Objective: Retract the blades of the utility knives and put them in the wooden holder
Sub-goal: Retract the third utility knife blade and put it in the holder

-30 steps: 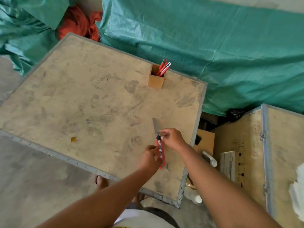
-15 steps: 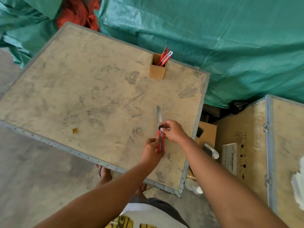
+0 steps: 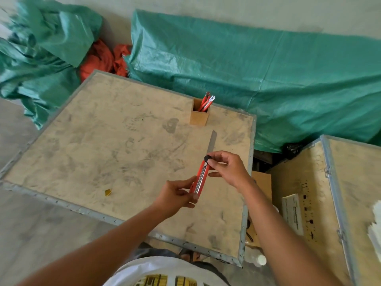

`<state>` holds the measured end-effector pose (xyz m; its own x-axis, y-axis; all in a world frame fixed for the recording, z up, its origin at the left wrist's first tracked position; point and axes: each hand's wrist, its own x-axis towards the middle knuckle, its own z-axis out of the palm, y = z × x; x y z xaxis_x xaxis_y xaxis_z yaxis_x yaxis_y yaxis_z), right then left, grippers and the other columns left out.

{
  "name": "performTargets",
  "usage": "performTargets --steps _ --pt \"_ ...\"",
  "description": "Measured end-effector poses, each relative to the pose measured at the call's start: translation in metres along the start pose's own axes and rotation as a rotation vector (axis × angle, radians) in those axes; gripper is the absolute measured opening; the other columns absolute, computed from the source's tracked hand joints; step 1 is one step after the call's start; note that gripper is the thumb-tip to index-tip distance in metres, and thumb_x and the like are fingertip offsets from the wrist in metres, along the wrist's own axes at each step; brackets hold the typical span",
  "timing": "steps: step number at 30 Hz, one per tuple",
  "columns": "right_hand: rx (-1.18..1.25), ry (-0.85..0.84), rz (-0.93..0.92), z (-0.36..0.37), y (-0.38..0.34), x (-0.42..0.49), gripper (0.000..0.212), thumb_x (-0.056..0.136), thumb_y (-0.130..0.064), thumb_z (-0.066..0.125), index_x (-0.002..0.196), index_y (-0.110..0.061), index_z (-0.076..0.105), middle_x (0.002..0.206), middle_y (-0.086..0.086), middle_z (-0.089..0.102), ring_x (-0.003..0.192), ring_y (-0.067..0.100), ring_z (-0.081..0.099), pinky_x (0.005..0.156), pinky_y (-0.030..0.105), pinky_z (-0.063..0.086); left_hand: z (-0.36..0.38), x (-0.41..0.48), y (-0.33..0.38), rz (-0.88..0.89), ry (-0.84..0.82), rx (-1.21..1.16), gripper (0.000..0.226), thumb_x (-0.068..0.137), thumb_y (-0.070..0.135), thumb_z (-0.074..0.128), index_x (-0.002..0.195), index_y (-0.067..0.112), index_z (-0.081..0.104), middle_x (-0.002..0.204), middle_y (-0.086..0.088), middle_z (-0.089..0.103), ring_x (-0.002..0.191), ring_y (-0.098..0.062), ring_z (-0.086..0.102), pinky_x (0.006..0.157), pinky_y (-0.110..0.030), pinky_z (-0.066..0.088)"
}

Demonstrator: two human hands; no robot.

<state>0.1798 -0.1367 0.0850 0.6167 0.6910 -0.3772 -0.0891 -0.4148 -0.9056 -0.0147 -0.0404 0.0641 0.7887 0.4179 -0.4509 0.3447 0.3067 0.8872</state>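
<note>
A red utility knife [image 3: 201, 176] is held over the wooden table [image 3: 115, 145], its long grey blade extended toward the holder. My left hand [image 3: 177, 196] grips the lower end of the handle. My right hand [image 3: 226, 168] pinches the black knob at the top of the handle. The small square wooden holder [image 3: 199, 117] stands upright near the table's far edge. Several red utility knives [image 3: 207, 102] stick out of it.
A small yellow scrap [image 3: 108, 192] lies near the table's front left edge. Green tarpaulin [image 3: 268, 83] lies behind the table, with red cloth [image 3: 103, 58] at the back left. A wooden crate [image 3: 321, 199] stands to the right. A white bottle [image 3: 260, 260] sits in the gap below.
The knife has been lifted off the table and tilted, blade pointing up and right. Both hands still hold it. The view has pulled back and tilted up.
</note>
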Motion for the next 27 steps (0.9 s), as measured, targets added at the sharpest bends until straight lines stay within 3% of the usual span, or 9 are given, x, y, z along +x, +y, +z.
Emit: performTargets --steps 6,11,16,19,23,27 --pt "-0.142 -0.055 -0.108 0.023 -0.038 -0.018 0.021 0.090 -0.011 0.076 0.110 -0.015 0.078 0.101 -0.008 0.076 0.080 0.011 0.076 0.065 0.031 0.065 -0.036 -0.012 0.037 0.040 0.004 -0.069 0.048 0.078 -0.008 0.076 0.123 0.004 0.066 0.099 -0.012 0.077 0.074 -0.027 0.074 0.069 -0.037 0.064" --pt "-0.221 -0.071 -0.148 0.047 -0.051 -0.027 0.020 0.088 -0.014 0.079 0.107 -0.020 0.081 0.094 -0.011 0.079 0.062 0.003 0.064 0.059 0.023 0.059 -0.054 -0.010 0.059 0.089 0.000 -0.079 0.043 0.080 -0.010 0.073 0.118 0.007 0.069 0.087 -0.013 0.077 0.071 -0.025 0.073 0.067 -0.034 0.064" --pt "-0.290 -0.108 -0.174 0.054 -0.061 -0.031 0.020 0.085 -0.016 0.082 0.104 -0.021 0.082 0.106 -0.006 0.078 0.080 0.027 0.071 0.065 0.026 0.058 -0.067 -0.006 0.068 0.124 -0.048 -0.039 0.041 0.083 -0.010 0.070 0.122 0.003 0.067 0.085 -0.017 0.075 0.075 -0.024 0.072 0.071 -0.036 0.064" --pt "-0.321 -0.096 -0.206 0.057 -0.062 -0.033 0.023 0.085 -0.016 0.082 0.107 -0.023 0.081 0.110 -0.007 0.077 0.088 0.022 0.073 0.077 0.026 0.060 -0.071 -0.003 0.071 0.131 -0.058 -0.027 0.043 0.082 -0.010 0.071 0.123 0.001 0.066 0.085 -0.015 0.077 0.076 -0.023 0.072 0.074 -0.038 0.064" --pt "-0.296 -0.062 -0.240 0.054 -0.066 -0.031 0.028 0.089 -0.016 0.077 0.114 -0.030 0.078 0.111 -0.013 0.075 0.081 0.019 0.071 0.072 0.019 0.057 -0.071 0.001 0.084 0.164 -0.112 -0.018 0.048 0.079 -0.010 0.074 0.123 0.007 0.067 0.100 -0.024 0.075 0.083 -0.025 0.068 0.079 -0.035 0.062" --pt "-0.288 0.039 -0.251 0.051 -0.069 -0.027 0.017 0.081 -0.025 0.085 0.096 -0.026 0.077 0.100 -0.011 0.076 0.080 0.019 0.072 0.075 0.028 0.061 -0.068 0.006 0.091 0.188 -0.128 0.073 0.055 0.075 -0.006 0.080 0.123 0.016 0.068 0.101 -0.009 0.079 0.089 -0.026 0.071 0.084 -0.032 0.061"
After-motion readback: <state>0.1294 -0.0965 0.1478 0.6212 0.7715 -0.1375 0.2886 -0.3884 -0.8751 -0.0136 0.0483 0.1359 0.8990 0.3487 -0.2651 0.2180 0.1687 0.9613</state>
